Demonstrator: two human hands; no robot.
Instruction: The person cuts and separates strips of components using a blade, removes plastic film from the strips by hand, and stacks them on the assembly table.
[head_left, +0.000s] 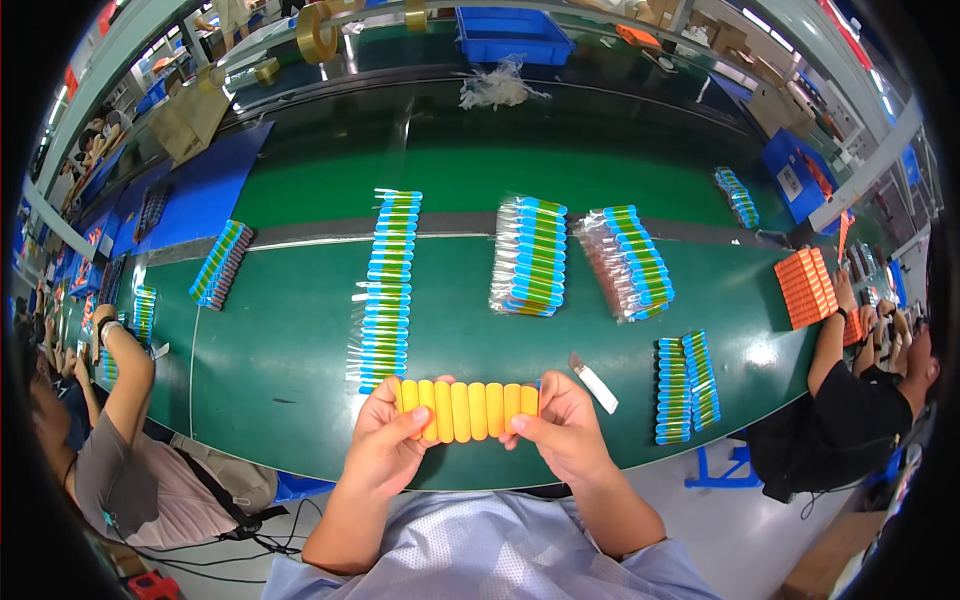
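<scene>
A row of yellow round-ended sticks [470,411], lined up side by side, spans the gap between my hands near the table's front edge. My left hand [383,445] is closed on its left end, thumb across the front. Its right end is pinched by my right hand [568,432], with fingers behind. Just beyond my left hand runs a long column of blue and green round-ended pieces [388,290], with bits of clear wrap along its left side. A small knife [596,387] with a white handle lies beyond my right hand.
Clear-wrapped blue and green stacks [540,255] stand mid-table; another stack [640,262] leans beside them. Two shorter rows [687,388] lie at right, near an orange stack [805,287]. Co-workers sit at both sides. Crumpled film [502,84] and a blue bin [513,36] are at the back.
</scene>
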